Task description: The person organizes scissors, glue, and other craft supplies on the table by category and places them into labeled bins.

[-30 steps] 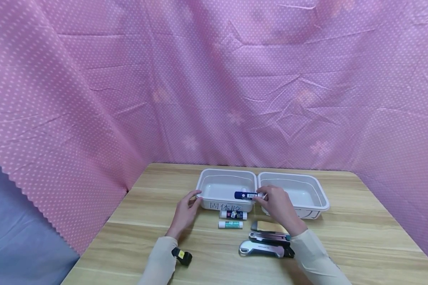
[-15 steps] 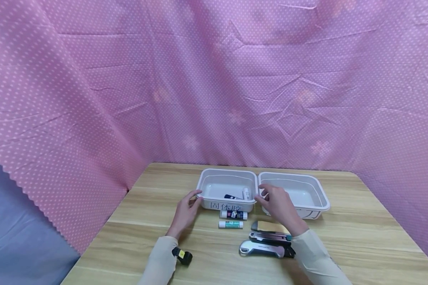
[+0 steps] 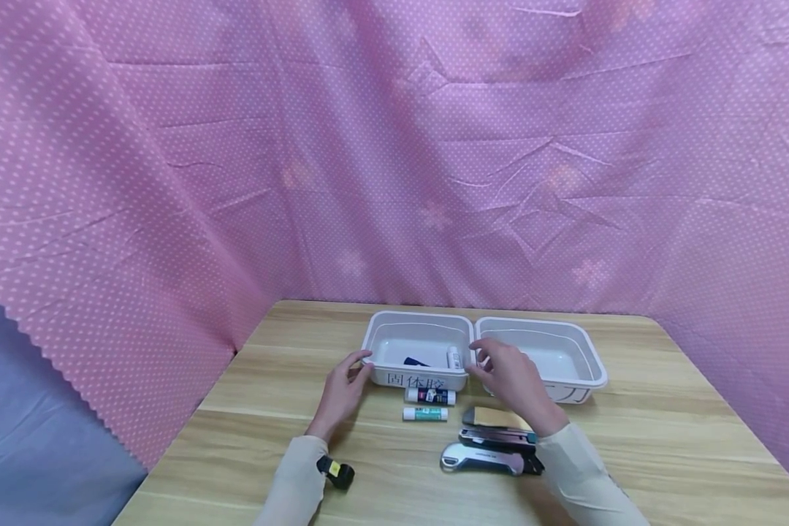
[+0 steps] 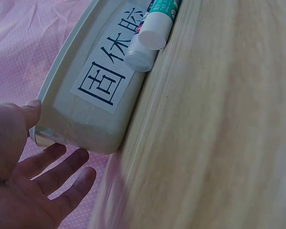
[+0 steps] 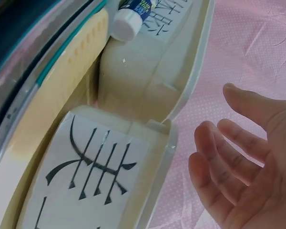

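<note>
My left hand (image 3: 342, 394) holds the front left corner of the left white plastic box (image 3: 372, 337), thumb on the rim in the left wrist view. Inside that box lie a white glue stick (image 3: 454, 357) and a dark blue one (image 3: 416, 361), partly hidden by the front wall. Over the gap between the two boxes hovers my right hand (image 3: 513, 376), its fingers loosely bent around nothing. Two more glue sticks, one navy (image 3: 430, 397) and one green and white (image 3: 425, 414), lie on the table before the left box.
Right of the left box stands a second white box (image 3: 592, 358). In front of it lie several utility knives: one yellowish (image 3: 497, 418), one dark (image 3: 496, 438), one silver-white (image 3: 480, 459). A pink dotted cloth (image 3: 394, 161) hangs behind the wooden table (image 3: 671, 438).
My right hand has let go of the dark blue glue stick, which dropped into the left box and shifted left. My left hand stays at the box's corner.
</note>
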Demonstrator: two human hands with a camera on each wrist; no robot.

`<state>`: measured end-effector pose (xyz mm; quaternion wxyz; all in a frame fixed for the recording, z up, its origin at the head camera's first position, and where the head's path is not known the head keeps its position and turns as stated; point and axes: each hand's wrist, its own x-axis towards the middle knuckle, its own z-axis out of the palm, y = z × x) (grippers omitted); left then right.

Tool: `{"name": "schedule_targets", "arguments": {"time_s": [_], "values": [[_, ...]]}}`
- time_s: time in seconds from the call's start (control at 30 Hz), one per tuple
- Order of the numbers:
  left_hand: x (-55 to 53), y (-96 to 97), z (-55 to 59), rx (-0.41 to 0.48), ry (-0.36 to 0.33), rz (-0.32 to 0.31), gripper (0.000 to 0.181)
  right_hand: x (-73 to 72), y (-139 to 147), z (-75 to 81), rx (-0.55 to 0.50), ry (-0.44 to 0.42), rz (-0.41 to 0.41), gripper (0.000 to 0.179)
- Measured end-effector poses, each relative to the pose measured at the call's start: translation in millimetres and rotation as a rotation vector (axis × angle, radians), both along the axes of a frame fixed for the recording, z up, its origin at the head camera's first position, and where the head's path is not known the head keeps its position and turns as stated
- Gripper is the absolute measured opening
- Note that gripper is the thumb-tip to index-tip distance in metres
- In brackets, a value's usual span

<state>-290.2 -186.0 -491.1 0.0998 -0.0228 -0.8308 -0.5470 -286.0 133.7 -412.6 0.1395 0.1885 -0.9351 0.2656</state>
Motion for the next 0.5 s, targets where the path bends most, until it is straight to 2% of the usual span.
{"name": "schedule_targets", "arguments": {"time_s": [0.2,0.37,0.5], "values": [[-0.8,0.8,-1.0,-0.001,0.007,0.011,0.041,6.9,-7.9,4.0,0.008,0.001,0.037,0.034],[-0.5,1.9,-0.3,-0.015,0.004,0.016,0.040,10.6,-12.4,0.6,0.006,0.009,0.054,0.032],[-0.1,3.4,1.5,-0.017,0.029,0.013,0.038,12.8,-14.8,-2.6,0.019,0.005,0.070,0.029]]}}
